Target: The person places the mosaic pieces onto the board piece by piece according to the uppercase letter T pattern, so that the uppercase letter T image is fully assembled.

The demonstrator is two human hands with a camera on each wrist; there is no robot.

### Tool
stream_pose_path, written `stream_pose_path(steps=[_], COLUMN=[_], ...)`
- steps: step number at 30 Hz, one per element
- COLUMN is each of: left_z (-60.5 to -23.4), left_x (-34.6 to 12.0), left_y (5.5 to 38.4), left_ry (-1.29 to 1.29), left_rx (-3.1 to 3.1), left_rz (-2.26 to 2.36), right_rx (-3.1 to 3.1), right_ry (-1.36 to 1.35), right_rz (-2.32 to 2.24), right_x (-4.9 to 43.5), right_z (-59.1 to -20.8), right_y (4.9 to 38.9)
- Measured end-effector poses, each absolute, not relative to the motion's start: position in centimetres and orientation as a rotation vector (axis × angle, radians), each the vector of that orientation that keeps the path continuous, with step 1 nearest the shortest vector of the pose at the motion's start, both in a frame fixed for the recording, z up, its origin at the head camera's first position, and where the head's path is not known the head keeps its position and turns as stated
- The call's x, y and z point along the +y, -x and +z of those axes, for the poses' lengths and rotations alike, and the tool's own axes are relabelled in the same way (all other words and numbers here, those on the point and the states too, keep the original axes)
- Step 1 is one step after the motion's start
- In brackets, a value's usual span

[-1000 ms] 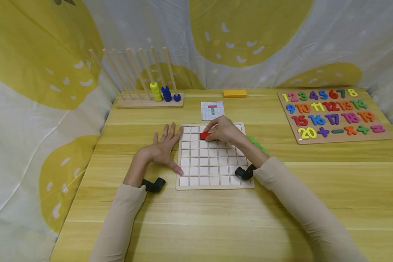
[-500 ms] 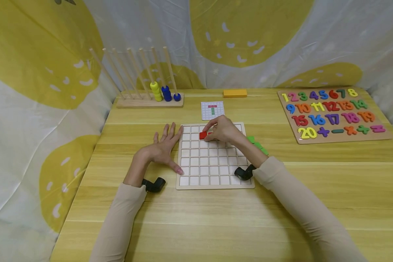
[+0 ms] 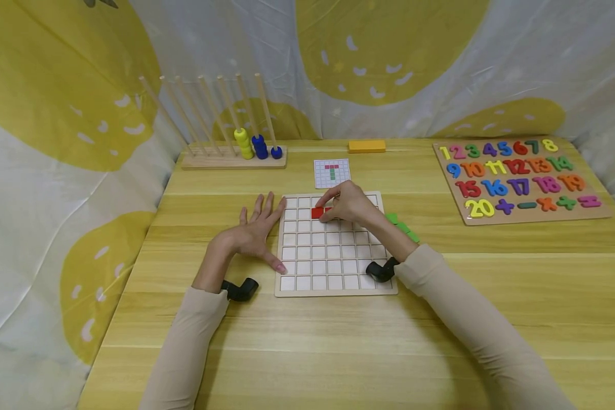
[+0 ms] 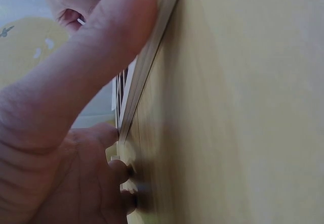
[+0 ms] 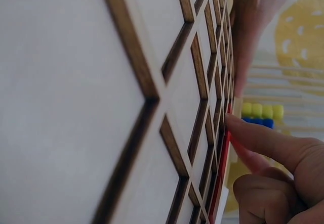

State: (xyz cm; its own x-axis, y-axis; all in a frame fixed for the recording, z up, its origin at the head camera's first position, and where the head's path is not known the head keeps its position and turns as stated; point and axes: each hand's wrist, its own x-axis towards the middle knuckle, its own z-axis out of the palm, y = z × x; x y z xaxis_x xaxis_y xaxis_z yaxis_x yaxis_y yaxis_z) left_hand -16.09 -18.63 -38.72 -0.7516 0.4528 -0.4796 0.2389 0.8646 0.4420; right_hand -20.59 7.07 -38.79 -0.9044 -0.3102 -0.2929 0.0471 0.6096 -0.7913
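A square wooden grid board [image 3: 319,267] with pale cells lies on the table. My left hand [image 3: 253,236] is spread along its left edge, with the thumb on the lower left part of the frame and fingertips by the upper left corner. Over the upper rows, my right hand [image 3: 351,202] pinches a red square tile [image 3: 317,213] between thumb and index finger, at the second row from the top. More red shows just right of that tile, partly covered by the fingers. In the right wrist view, red tiles [image 5: 218,178] line up in the grid beside my thumb.
Several green tiles [image 3: 404,228] lie at the board's right edge, partly behind my right forearm. Above the board is a pattern card [image 3: 323,177] with a red and green T. Behind stand a bead rack [image 3: 210,162], an orange block [image 3: 367,147] and a number puzzle board [image 3: 453,196].
The red tile and my right fingertips have shifted very slightly left within the second row. My left hand stays where it was on the board's edge.
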Motion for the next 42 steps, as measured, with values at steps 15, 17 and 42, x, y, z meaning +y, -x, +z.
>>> stream_pose_path(steps=[15, 17, 42], left_z=[-38.8, -38.8, -38.6], left_x=[-18.3, -18.4, -18.5], left_y=[16.2, 16.2, 16.0], left_ry=[-0.504, -0.508, -0.512], left_rx=[2.436, 2.438, 2.436], left_rz=[0.464, 0.462, 0.487], right_rx=[2.384, 2.390, 2.425], right_ry=[0.168, 0.173, 0.132], right_rz=[-1.294, -1.295, -1.044], right_x=[9.2, 10.1, 23.9], right_z=[-38.2, -37.8, -37.8], right_y=[20.3, 20.1, 16.4])
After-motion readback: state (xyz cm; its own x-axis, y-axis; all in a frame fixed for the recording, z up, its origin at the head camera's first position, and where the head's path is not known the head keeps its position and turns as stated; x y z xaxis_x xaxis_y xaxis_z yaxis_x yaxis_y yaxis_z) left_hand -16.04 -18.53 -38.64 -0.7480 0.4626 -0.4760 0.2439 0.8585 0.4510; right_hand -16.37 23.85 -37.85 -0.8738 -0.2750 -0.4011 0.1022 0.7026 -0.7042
